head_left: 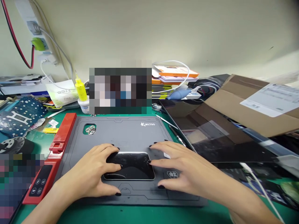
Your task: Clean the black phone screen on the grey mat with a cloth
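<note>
A smartphone (134, 169) with a dark glossy screen and a light metal edge lies flat on a grey work mat (116, 132). My left hand (98, 171) spreads over the phone's left end, one fingertip resting on the screen and the thumb lower down near the mat. Beyond the phone's right end, my right hand (175, 166) is spread, with a fingertip at the phone's right edge and the thumb out over the mat. Neither hand is closed around the phone.
A red tool bar (62, 137) with a button panel borders the mat's left side. Small metal parts (90, 129) sit in the mat's cut-out. To the right are a large dark glossy panel (210, 137) and a cardboard box (252, 102). A yellow dispensing bottle (80, 90) stands behind.
</note>
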Demonstrator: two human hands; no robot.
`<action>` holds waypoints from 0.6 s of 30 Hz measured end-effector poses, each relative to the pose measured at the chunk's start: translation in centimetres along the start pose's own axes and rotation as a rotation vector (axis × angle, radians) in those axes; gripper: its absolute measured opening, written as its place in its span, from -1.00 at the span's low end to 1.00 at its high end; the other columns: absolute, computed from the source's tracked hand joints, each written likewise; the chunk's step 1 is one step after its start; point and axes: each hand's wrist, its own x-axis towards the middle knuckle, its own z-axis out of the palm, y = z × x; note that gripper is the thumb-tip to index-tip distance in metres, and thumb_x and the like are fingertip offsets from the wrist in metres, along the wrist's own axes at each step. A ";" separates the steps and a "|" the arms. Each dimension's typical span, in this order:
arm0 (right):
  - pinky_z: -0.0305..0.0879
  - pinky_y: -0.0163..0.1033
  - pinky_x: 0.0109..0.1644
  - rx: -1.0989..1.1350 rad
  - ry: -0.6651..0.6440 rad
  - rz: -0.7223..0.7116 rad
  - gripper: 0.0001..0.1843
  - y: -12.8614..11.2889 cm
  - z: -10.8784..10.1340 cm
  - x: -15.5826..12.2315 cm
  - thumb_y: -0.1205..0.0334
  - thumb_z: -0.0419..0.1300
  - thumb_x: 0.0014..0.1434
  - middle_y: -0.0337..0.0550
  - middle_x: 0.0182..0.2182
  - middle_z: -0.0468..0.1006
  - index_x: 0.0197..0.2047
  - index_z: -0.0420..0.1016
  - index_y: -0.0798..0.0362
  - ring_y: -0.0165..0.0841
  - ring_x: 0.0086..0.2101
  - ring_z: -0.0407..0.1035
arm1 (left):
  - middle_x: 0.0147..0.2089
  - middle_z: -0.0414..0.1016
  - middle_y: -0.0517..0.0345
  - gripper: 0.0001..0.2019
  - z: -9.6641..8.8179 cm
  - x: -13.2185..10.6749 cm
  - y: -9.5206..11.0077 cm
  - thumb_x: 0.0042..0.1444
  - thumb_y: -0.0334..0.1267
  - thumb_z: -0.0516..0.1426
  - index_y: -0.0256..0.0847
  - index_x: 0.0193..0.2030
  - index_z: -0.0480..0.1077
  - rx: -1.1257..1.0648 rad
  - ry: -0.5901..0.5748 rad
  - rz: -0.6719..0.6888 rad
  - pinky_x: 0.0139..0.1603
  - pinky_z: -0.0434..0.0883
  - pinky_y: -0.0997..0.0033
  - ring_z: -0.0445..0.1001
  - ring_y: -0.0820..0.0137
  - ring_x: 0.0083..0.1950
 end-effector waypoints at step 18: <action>0.33 0.20 0.12 0.089 -0.028 -0.090 -0.52 -1.2 0.2 0.3 0.09 0.55 -0.11 0.02 0.15 0.41 -0.07 0.64 -0.18 0.08 0.14 0.27 | 0.28 0.31 -0.16 -0.58 -0.1 0.1 0.0 -0.03 0.03 0.37 -0.10 -0.06 0.57 -0.026 -0.016 0.055 0.25 0.29 -0.18 0.26 -0.12 0.30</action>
